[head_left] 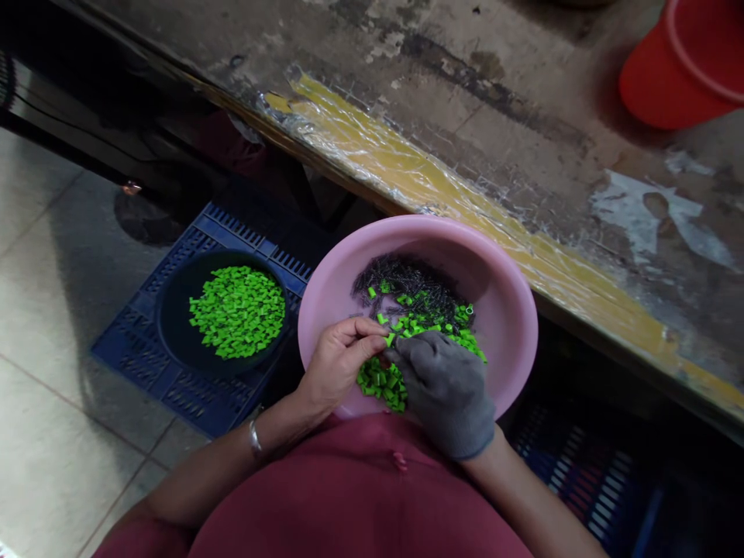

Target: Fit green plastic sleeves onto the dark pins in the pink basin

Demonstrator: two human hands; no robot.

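My bare left hand [334,364] pinches a small green plastic piece [390,339] between thumb and fingertips. Against it press the closed fingertips of my right hand [446,391], which wears a grey glove; what they hold is too small and covered to make out. Both hands are over a pink basin [520,349]. Inside the basin, a heap of thin dark spring-like metal pieces [410,279] lies at the far side. Loose green pieces [380,384] are spread nearer to me, partly hidden by the gloved hand.
At my left, a dark round bowl [174,333] filled with green pieces [238,310] stands on a blue plastic crate [139,341]. Beyond the basin runs a worn table edge with yellow tape [372,151]. A red bucket [668,77] stands on the table.
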